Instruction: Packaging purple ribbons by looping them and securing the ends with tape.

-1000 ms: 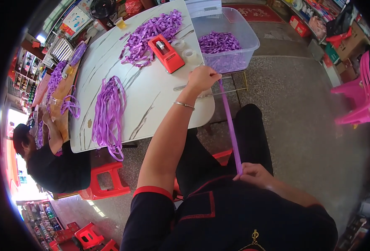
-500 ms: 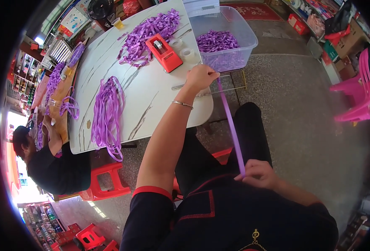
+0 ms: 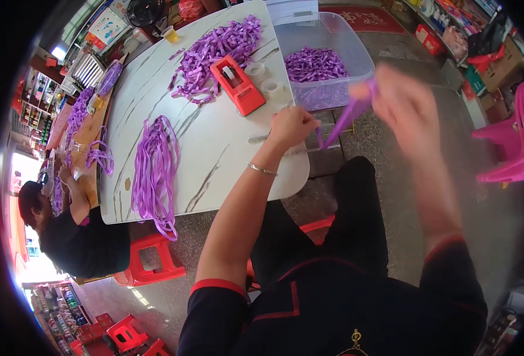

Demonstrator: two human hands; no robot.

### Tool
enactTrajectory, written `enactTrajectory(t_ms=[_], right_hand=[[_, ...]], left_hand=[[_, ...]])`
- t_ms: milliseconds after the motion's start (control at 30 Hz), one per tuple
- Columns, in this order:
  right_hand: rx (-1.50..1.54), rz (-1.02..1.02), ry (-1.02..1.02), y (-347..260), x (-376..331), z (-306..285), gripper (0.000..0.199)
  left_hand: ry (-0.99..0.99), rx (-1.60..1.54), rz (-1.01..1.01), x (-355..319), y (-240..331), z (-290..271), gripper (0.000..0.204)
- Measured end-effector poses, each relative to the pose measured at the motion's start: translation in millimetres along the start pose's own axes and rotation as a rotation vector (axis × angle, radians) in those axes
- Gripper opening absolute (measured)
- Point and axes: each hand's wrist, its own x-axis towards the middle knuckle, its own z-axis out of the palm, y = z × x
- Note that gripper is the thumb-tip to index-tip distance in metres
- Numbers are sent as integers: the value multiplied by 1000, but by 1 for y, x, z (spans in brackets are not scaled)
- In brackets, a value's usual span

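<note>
A strip of purple ribbon (image 3: 351,116) is held between two bare hands, right of the frame's centre, beside the table's rounded corner. By the left hand (image 3: 292,126), near the centre of the frame, one end is pinched: the fingers are curled in and closed narrowly, with the thumb side turned toward the right. A thin bracelet (image 3: 262,169) is worn on that wrist. By the right hand (image 3: 405,107), in the upper right, the other end is gripped with bent fingers; the hand is blurred, so the exact set of the fingertips cannot be told. The ribbon is slack, dipped in a narrow V near the left hand and slanted up to the right one.

On the pale marbled table (image 3: 223,133), a long looped purple bundle (image 3: 155,169) is laid left of centre, its lower end hung over the edge. A purple heap (image 3: 214,54) is spread at the upper middle, with a red tape dispenser (image 3: 238,86) set against its lower right and tape rolls (image 3: 272,90) just beside. Purple pieces (image 3: 315,64) are contained in a clear tub (image 3: 365,59) above the hands.
</note>
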Motion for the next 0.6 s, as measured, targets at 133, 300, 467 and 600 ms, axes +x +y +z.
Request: enactTrajectory(t_ms=[133, 300, 467, 600], right_hand=[[94, 24, 72, 70, 88, -5, 30], [219, 229, 23, 172, 137, 9, 31], [224, 448, -17, 255, 129, 30, 31], [148, 678, 57, 331, 82, 45, 31]], left_hand=[[-38, 49, 37, -1, 12, -7, 20], [104, -24, 155, -6, 5, -5, 14], [204, -219, 110, -5, 2, -6, 12], [174, -243, 108, -2, 9, -6, 13]])
